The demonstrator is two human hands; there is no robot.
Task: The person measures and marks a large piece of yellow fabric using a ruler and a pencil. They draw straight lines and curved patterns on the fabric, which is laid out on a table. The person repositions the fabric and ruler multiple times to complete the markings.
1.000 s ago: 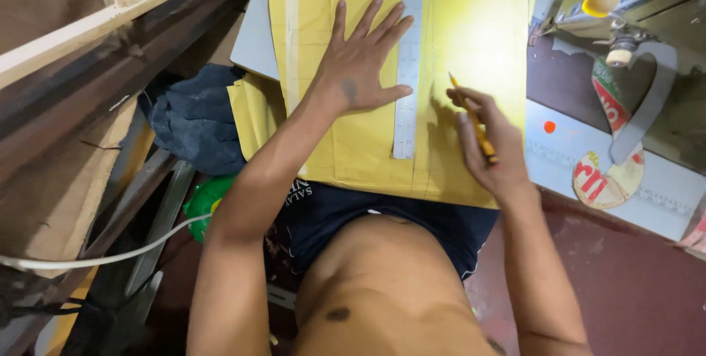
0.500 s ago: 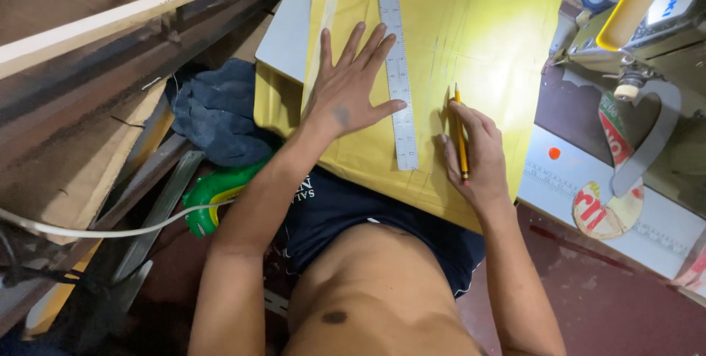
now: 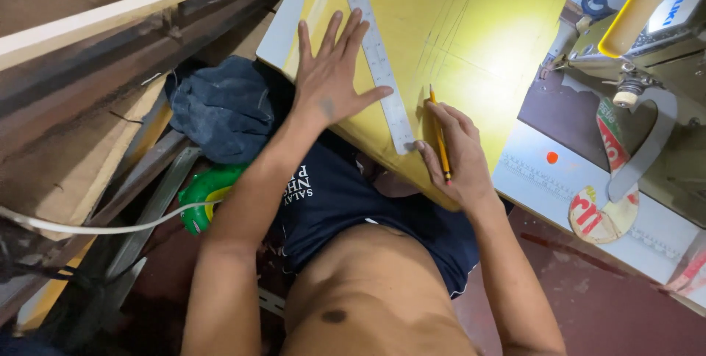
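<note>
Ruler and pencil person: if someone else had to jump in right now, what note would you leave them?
Left hand: flat, fingers spread, pressing the yellow sheet beside the ruler, thumb touching it.
Right hand: holding the pencil at the ruler's near end.
Done: faint pencil lines already show on the sheet.
Left: cannot tell how many lines remain.
Sewing machine sits to the right.

Under your hands you have one yellow sheet (image 3: pixel 471 40) on the tabletop (image 3: pixel 533 172). One steel ruler (image 3: pixel 379 58) lies beneath the fingers of your left hand (image 3: pixel 331 80), which is spread flat. One yellow pencil (image 3: pixel 440 135) sits in the grip of your right hand (image 3: pixel 452 154). Right of that grip stands one sewing machine (image 3: pixel 647 54). Left of your left hand lies one dark cloth bundle (image 3: pixel 224 109).
</note>
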